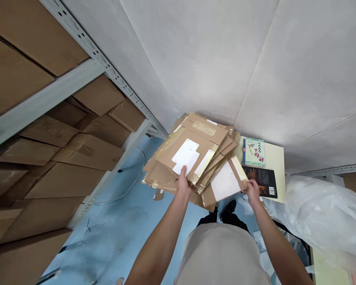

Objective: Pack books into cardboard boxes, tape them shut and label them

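A thick pile of flattened cardboard (pixel 204 140), with clear tape and white labels (pixel 186 154) on it, lies against the wall in front of me. My left hand (pixel 183 183) grips its near edge, thumb on top by a label and fingers hidden beneath. To the right, my right hand (pixel 252 191) is closed on the corner of a cardboard piece (pixel 208 198) bearing a large white sheet. That piece sticks out at a slant from the near right side of the pile. Just past my right hand lie a black book (pixel 262 180) and a green-bordered book (pixel 254 152).
Both books rest on a pale yellow surface (pixel 280 158). Shelves (pixel 56 91) packed with cardboard boxes (pixel 74 170) rise on the left. White plastic wrap (pixel 323 213) bulges at the right. A cable (pixel 136 182) and scraps lie on the blue floor (pixel 130 221).
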`<state>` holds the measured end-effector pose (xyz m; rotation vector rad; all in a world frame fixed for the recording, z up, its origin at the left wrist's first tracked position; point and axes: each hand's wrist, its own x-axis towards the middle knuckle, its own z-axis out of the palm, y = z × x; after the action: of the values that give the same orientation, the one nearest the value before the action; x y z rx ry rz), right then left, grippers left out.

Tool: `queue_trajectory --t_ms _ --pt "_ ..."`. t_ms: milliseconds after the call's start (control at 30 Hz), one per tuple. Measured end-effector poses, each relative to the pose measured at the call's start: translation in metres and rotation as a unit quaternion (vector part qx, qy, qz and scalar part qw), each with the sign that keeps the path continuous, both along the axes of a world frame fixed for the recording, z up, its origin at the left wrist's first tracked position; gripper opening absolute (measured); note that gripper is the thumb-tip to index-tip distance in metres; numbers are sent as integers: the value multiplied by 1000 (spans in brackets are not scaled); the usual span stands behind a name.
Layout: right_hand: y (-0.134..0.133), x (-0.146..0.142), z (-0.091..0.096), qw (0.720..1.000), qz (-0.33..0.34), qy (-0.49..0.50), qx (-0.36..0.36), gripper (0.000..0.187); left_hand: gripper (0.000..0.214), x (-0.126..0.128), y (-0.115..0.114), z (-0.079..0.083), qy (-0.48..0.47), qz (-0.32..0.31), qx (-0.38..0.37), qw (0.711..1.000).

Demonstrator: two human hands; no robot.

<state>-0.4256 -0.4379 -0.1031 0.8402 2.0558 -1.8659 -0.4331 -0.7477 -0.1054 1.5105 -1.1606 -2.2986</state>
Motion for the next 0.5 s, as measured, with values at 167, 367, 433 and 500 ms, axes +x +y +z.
queue_trajectory --t_ms 167,367,433,500 --pt "31 -6 11 990 110 -83 -11 34 50 -3 8 7 -3 46 4 999" --pt "17 -22 8 981 186 -59 4 31 48 -7 14 6 45 0 46 998" --pt "26 -14 8 983 184 -17 16 31 54 -8 12 4 49 -13 33 998" --pt "45 0 11 984 173 19 45 34 59 -10 11 1 50 -39 22 998"
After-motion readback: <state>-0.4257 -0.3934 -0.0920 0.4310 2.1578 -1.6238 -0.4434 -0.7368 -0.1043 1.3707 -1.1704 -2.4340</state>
